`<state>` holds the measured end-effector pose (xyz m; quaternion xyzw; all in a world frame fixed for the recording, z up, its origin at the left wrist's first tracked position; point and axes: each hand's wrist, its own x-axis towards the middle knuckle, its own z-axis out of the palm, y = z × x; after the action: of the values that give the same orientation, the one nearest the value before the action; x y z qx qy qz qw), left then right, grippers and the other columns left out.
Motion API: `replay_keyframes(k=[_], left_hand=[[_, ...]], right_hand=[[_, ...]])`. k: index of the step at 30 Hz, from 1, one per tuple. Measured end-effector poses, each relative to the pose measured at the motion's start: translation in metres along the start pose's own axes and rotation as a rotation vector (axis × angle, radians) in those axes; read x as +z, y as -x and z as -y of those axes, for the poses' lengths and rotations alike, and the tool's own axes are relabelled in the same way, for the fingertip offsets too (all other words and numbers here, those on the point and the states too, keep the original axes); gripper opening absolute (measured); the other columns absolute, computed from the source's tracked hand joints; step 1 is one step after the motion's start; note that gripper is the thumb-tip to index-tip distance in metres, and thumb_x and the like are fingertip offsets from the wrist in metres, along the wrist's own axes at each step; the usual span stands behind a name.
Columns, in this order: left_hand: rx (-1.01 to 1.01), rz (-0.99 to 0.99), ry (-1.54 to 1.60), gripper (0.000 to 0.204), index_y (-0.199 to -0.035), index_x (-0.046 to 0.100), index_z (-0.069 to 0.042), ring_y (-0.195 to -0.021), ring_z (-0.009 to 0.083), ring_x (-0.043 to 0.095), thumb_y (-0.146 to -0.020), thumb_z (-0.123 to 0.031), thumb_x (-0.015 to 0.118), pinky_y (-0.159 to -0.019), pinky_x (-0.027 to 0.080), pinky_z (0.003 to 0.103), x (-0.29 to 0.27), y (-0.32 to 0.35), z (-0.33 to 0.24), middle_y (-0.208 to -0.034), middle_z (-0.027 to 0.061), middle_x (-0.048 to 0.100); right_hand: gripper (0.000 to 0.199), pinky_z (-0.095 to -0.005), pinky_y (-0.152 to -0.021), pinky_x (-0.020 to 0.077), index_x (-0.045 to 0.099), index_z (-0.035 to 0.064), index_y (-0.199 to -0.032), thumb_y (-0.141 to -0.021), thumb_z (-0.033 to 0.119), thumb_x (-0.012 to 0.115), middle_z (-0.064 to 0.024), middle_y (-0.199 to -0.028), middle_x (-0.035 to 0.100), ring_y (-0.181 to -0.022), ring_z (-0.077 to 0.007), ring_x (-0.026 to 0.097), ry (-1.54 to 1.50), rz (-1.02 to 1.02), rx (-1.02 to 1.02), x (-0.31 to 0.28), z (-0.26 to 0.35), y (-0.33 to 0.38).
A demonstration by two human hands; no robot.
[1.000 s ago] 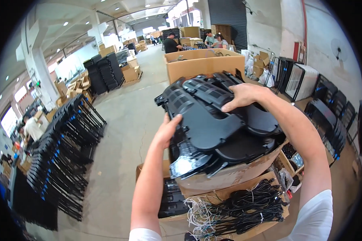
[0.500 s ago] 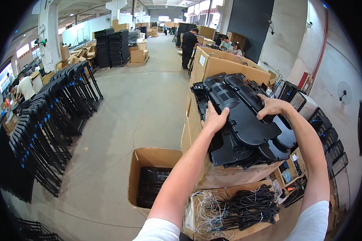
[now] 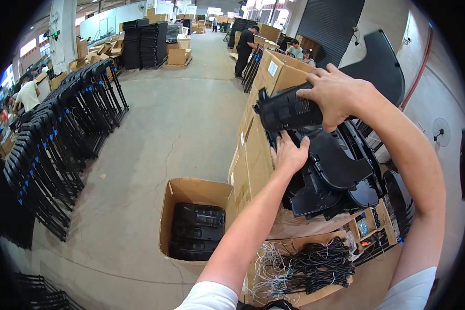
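A black moulded plastic cover (image 3: 285, 109), with a slotted barrel end and a broad flat end, is lifted and tilted over a pile of similar black plastic covers (image 3: 338, 163). My right hand (image 3: 341, 95) grips it near the middle from above, thumb underneath. Just below its slotted end is my left hand (image 3: 292, 155), fingers stretched and thumb apart, resting against the pile; whether its fingertips touch the lifted cover I cannot tell. The pile lies on top of a tall cardboard box (image 3: 253, 160).
An open carton (image 3: 165, 222) with black plastic parts stands on the floor, left of the tall box. Bundled black cables (image 3: 320, 266) and white wires lie on cardboard in front. A long row of black metal frames (image 3: 62, 134) lines the left. People work farther back.
My right hand has raised one cover off the pile and tipped it, its flat end swinging up to the right. My left hand has shifted slightly right and down.
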<state>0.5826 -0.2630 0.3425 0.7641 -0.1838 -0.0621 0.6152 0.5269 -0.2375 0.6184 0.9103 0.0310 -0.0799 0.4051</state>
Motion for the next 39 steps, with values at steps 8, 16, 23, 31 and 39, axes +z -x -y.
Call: replay_keyframes(k=[8, 16, 23, 31, 39], left_hand=[[0.100, -0.021, -0.102, 0.087, -0.161, 0.034, 0.001, -0.157, 0.0394, 0.028, -0.103, -0.062, 0.046, -0.130, 0.010, 0.056, 0.010, 0.006, -0.003, -0.164, 0.0281, 0.038], [0.240, -0.233, -0.128, 0.064, -0.133, 0.059, 0.009, -0.125, 0.0414, 0.062, -0.106, -0.049, 0.050, -0.113, 0.041, 0.050, 0.006, 0.014, 0.001, -0.126, 0.0310, 0.067], [0.333, -0.216, -0.193, 0.047, -0.107, 0.070, 0.006, -0.104, 0.0414, 0.070, -0.108, -0.035, 0.048, -0.102, 0.049, 0.049, -0.007, 0.031, 0.017, -0.096, 0.0287, 0.074], [0.426, -0.490, -0.159, 0.035, -0.095, 0.074, -0.003, -0.089, 0.0365, 0.069, -0.100, -0.037, 0.067, -0.081, 0.048, 0.050, -0.017, 0.057, 0.020, -0.082, 0.0196, 0.073], [0.366, -0.205, -0.203, 0.055, -0.106, 0.073, 0.004, -0.102, 0.0387, 0.068, -0.097, -0.050, 0.067, -0.103, 0.044, 0.054, -0.030, 0.080, 0.013, -0.098, 0.0226, 0.074]], right_hand=[[0.098, -0.0421, -0.110, 0.0398, 0.061, 0.0222, -0.150, -0.057, 0.043, 0.087, -0.0113, -0.138, 0.065, -0.137, -0.0305, 0.054, 0.220, 0.473, 0.030, -0.018, 0.032, -0.053], [0.100, -0.0433, -0.110, 0.0385, 0.059, 0.0256, -0.152, -0.059, 0.045, 0.090, -0.0109, -0.139, 0.065, -0.138, -0.0277, 0.054, 0.430, 0.552, 0.046, -0.016, 0.056, -0.063], [0.102, -0.0528, -0.120, 0.0305, 0.059, 0.0230, -0.153, -0.056, 0.039, 0.087, -0.0154, -0.149, 0.058, -0.144, -0.0350, 0.047, 0.128, 0.342, -0.094, 0.005, 0.012, -0.042], [0.107, -0.0555, -0.118, 0.0326, 0.056, 0.0270, -0.156, -0.054, 0.034, 0.087, -0.0126, -0.141, 0.065, -0.141, -0.0357, 0.051, -0.008, 0.269, -0.129, 0.031, -0.008, -0.037], [0.105, -0.0567, -0.126, 0.0244, 0.057, 0.0248, -0.155, -0.054, 0.034, 0.085, -0.0160, -0.152, 0.058, -0.150, -0.0370, 0.042, -0.181, 0.460, -0.225, 0.041, -0.017, -0.053]])
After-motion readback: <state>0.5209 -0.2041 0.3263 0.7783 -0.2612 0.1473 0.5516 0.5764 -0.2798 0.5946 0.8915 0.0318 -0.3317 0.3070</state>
